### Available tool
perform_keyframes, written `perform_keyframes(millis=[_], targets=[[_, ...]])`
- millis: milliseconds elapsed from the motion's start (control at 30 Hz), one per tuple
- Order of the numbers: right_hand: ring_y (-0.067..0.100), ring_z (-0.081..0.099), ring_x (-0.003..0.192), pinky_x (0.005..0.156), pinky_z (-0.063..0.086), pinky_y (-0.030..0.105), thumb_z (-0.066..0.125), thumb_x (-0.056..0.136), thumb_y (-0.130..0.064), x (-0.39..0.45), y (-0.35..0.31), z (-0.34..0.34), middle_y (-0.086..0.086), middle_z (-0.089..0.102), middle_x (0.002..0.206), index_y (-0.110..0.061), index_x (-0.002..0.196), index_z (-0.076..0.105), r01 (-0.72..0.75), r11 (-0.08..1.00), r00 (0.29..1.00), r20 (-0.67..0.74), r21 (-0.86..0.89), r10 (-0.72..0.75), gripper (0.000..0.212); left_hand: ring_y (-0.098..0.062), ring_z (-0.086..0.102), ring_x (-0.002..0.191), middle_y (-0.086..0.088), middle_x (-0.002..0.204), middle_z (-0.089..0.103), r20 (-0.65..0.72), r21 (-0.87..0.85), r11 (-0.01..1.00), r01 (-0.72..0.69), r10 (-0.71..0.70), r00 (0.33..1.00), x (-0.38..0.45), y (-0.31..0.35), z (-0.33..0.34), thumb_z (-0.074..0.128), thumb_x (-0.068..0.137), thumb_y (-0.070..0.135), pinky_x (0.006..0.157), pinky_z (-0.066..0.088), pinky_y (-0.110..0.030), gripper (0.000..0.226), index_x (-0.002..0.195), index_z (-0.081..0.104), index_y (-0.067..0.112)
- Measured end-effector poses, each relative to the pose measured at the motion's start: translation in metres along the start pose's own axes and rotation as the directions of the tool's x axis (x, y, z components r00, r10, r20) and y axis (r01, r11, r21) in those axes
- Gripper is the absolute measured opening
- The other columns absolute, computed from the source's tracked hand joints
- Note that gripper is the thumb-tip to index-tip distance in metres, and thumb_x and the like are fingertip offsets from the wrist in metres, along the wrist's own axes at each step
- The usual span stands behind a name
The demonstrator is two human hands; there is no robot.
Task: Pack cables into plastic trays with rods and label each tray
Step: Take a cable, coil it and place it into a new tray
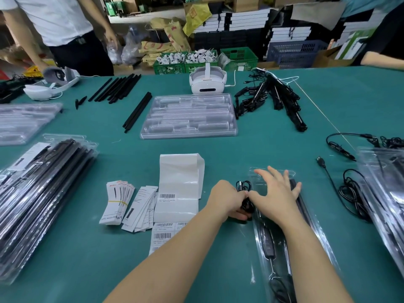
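Tray [282,232] at lower right of frame, long axis running from near edge up and slightly left, holding black rod [294,189] and cable [267,246]. Left hand [227,199] pinching coiled cable end [243,186] at tray's left edge; right hand [276,191] spread flat, pressing on tray. Left of it, label sheets [179,184] and two card bundles [118,202]. Stack of packed trays [41,189] at left edge, empty trays [189,115] at centre.

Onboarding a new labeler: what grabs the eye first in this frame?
Two hands at bottom centre: the left hand grips a coiled black cable, and the right hand lies spread over a clear plastic tray. Beyond them, a white headset stands at the far edge of the green table, behind a stack of empty trays.
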State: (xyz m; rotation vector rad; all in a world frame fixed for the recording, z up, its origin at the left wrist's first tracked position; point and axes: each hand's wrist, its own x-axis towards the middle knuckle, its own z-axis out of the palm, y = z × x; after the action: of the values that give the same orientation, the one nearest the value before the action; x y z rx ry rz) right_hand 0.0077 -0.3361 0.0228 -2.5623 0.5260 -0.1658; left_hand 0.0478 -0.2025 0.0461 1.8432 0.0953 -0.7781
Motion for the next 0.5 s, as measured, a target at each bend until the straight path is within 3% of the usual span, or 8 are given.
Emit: perform_keyframes(millis=[100, 167, 233, 267, 333, 433, 500], targets=[[0.028, -0.002, 0.153, 0.116, -0.013, 0.06, 0.063, 0.081, -0.05, -0.001, -0.001, 0.0, -0.001, 0.023, 0.163, -0.043, 0.142, 0.042, 0.005, 1.0, 1.0, 0.001, -0.001, -0.005, 0.065, -0.035, 0.074, 0.065, -0.018, 0.061, 0.068, -0.007, 0.069, 0.997, -0.024, 0.025, 1.0, 0.0, 0.003, 0.0, 0.062, 0.094, 0.013, 0.061, 0.063, -0.045, 0.027, 0.07, 0.055, 0.002], [0.028, -0.002, 0.153, 0.115, -0.013, 0.059, 0.063, 0.082, -0.05, -0.001, -0.001, -0.001, -0.001, 0.023, 0.163, -0.043, 0.141, 0.043, 0.01, 1.0, 1.0, -0.001, 0.009, -0.01, 0.062, -0.033, 0.074, 0.063, -0.016, 0.062, 0.069, -0.027, 0.202, 0.976, -0.084, 0.092, 0.995, 0.002, 0.005, 0.001, 0.058, 0.096, 0.018, 0.063, 0.063, -0.039, 0.032, 0.067, 0.053, 0.007], [0.027, -0.002, 0.153, 0.116, -0.013, 0.059, 0.063, 0.083, -0.049, -0.001, -0.001, -0.002, -0.002, 0.023, 0.162, -0.043, 0.14, 0.044, 0.01, 0.999, 1.0, -0.003, 0.035, -0.01, 0.06, -0.025, 0.07, 0.05, -0.008, 0.055, 0.068, -0.051, 0.338, 0.931, -0.136, 0.162, 0.985, 0.002, 0.008, 0.0, 0.055, 0.097, 0.023, 0.046, 0.052, -0.018, 0.037, 0.061, 0.051, 0.012], [0.026, -0.002, 0.153, 0.116, -0.013, 0.058, 0.063, 0.084, -0.048, -0.001, -0.001, -0.003, -0.002, 0.023, 0.162, -0.043, 0.14, 0.044, 0.009, 0.999, 1.0, -0.002, 0.051, -0.009, 0.059, -0.023, 0.068, 0.047, -0.005, 0.052, 0.067, -0.049, 0.373, 0.916, -0.149, 0.18, 0.982, 0.001, 0.009, -0.001, 0.054, 0.097, 0.026, 0.039, 0.044, -0.014, 0.039, 0.06, 0.051, 0.014], [0.025, -0.001, 0.153, 0.116, -0.013, 0.058, 0.063, 0.085, -0.049, -0.002, -0.001, -0.005, -0.003, 0.023, 0.162, -0.042, 0.14, 0.045, 0.008, 0.997, 1.0, 0.0, 0.079, -0.008, 0.058, -0.026, 0.072, 0.056, -0.006, 0.058, 0.069, -0.006, 0.394, 0.904, -0.165, 0.182, 0.983, 0.002, 0.012, -0.005, 0.054, 0.099, 0.029, 0.041, 0.044, -0.016, 0.039, 0.062, 0.053, 0.015], [0.025, -0.002, 0.153, 0.117, -0.013, 0.057, 0.063, 0.085, -0.051, -0.003, -0.002, -0.007, -0.003, 0.023, 0.162, -0.041, 0.14, 0.046, 0.007, 0.996, 1.0, 0.005, 0.089, -0.008, 0.059, -0.034, 0.075, 0.076, -0.011, 0.073, 0.074, 0.068, 0.414, 0.897, -0.158, 0.142, 0.987, 0.006, 0.016, -0.007, 0.052, 0.101, 0.031, 0.054, 0.047, -0.024, 0.035, 0.071, 0.055, 0.012], [0.025, -0.002, 0.153, 0.117, -0.013, 0.057, 0.063, 0.085, -0.05, -0.003, -0.003, -0.009, -0.003, 0.023, 0.162, -0.04, 0.14, 0.046, 0.002, 0.995, 1.0, 0.007, 0.104, -0.003, 0.059, -0.031, 0.074, 0.069, -0.01, 0.073, 0.072, 0.101, 0.414, 0.897, -0.153, 0.122, 0.987, 0.008, 0.018, -0.008, 0.051, 0.102, 0.029, 0.051, 0.043, -0.022, 0.032, 0.075, 0.054, 0.012]])
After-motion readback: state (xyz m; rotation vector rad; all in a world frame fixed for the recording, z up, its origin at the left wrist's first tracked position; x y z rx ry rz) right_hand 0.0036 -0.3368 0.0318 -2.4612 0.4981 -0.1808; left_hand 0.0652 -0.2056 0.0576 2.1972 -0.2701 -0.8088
